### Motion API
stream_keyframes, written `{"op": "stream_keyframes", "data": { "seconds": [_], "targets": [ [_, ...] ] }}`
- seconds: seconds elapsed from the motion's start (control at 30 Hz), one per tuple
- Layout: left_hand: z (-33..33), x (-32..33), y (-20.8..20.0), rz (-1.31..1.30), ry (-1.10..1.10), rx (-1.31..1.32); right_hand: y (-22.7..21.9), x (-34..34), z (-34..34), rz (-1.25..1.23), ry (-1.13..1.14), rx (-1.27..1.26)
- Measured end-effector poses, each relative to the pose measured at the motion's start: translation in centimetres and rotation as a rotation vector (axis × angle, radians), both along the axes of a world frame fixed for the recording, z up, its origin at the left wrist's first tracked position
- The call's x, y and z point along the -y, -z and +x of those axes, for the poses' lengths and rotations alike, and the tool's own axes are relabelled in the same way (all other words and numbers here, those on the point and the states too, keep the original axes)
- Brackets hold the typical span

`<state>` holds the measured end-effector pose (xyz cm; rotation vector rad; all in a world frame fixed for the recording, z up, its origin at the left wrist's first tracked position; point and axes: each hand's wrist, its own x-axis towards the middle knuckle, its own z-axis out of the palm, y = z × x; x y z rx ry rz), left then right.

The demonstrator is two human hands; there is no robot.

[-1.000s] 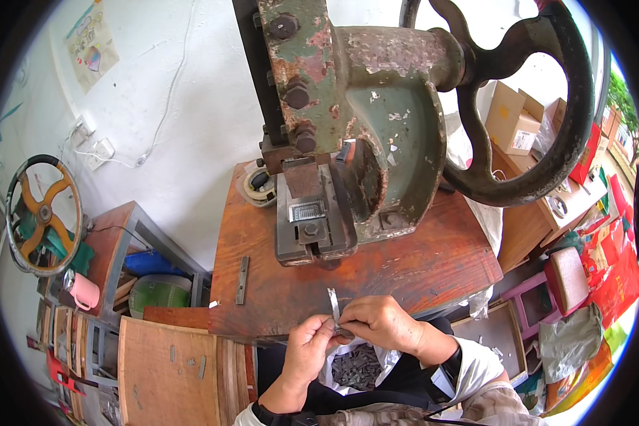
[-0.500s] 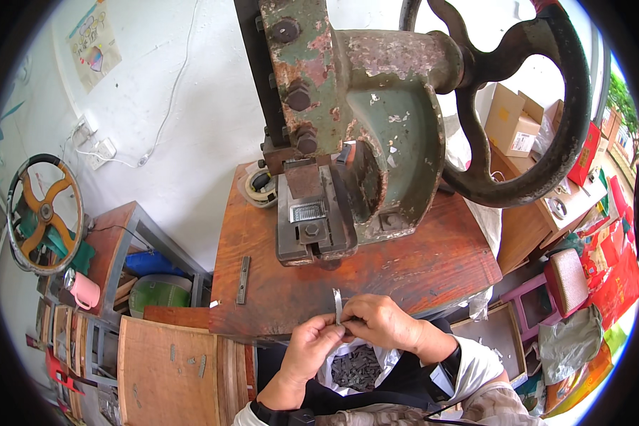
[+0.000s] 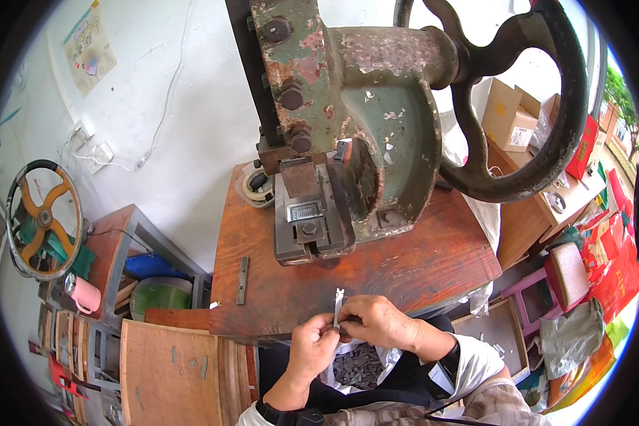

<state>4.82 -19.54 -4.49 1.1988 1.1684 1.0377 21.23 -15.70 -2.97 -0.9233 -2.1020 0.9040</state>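
A thin, notched metal strip (image 3: 339, 301) stands upright between my hands, just in front of the table's near edge. My left hand (image 3: 312, 351) pinches its lower end between thumb and fingers. From the other side my right hand (image 3: 380, 321) has its fingers closed on the same piece, partly hiding it. Below them, a white bag (image 3: 390, 366) holds many small grey metal pieces (image 3: 358, 366). Beyond my hands is a green, worn hand press (image 3: 397, 128), with a ridged metal part (image 3: 304, 211) lying in its die block (image 3: 316, 245).
The press's large handwheel (image 3: 575, 106) overhangs at the right. On the wooden table (image 3: 405, 273) lie a flat metal bar (image 3: 242, 280) and a tape roll (image 3: 258, 183). A wooden board (image 3: 167, 383) is at lower left; a tray (image 3: 493, 330) and purple stool (image 3: 532, 302) stand right.
The strip has turned slightly, so its notched upper end shows broader. Both hands stay nearly in place, still pinching it. The whole view has shifted a little.
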Motion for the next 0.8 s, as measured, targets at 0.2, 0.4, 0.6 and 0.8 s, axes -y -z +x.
{"op": "stream_keyframes", "data": {
  "seconds": [0.2,0.4,0.6,0.8],
  "targets": [
    [0.0,0.1,0.6,-0.034,-0.01,0.225,0.2,0.1,0.0,0.006,0.061,-0.072],
    [0.2,0.5,-0.2,0.173,-0.02,-0.14,-0.1,0.5,-0.2,0.137,0.025,-0.043],
    [1.0,0.5,0.7,0.478,-0.139,-0.294,-0.1,1.1,-0.9,0.335,0.145,0.04],
    [1.1,0.5,0.5,0.479,-0.153,-0.294,0.3,0.7,-0.8,0.12,0.127,-0.054]
  ]
}}
